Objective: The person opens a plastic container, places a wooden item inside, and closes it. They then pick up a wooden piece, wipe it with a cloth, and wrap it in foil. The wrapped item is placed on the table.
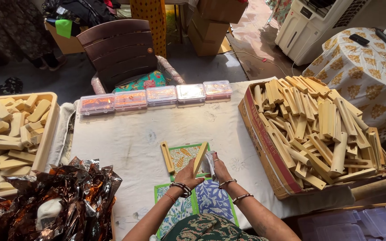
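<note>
Wiping appears to be the step in hand: a long pale wooden piece [200, 158] is held upright and slightly tilted by the left hand [187, 176], whose fingers are clamped around its lower end, while the right hand [218, 168] is closed on a small crumpled grey cloth [209, 161] pressed against the piece's right face. To do this well, the piece is best kept firmly gripped low down so that the full length stays free, and the cloth is best drawn along the grain in even strokes, each face being turned to the cloth in turn. Care is needed that the cloth is not snagged on the edges.

A second short pale wooden piece [167, 157] lies flat at about ten o'clock from the hands, beside a green-bordered printed fabric square [183, 156]. Two more printed squares, one green [175, 209] and one blue [213, 201], are laid at six o'clock. The work is done on a white cloth-covered table [135, 134]. At three o'clock a large cardboard box of wooden pieces [264, 138] is set; at nine o'clock a cream tray of lighter wooden pieces [49, 134] stands, with crumpled bronze foil wrapping [68, 196] at eight o'clock. A row of clear plastic lidded boxes [157, 96] is lined up at twelve o'clock, before a brown wooden chair [119, 49]. A white air cooler [309, 27] is seen at one o'clock.
</note>
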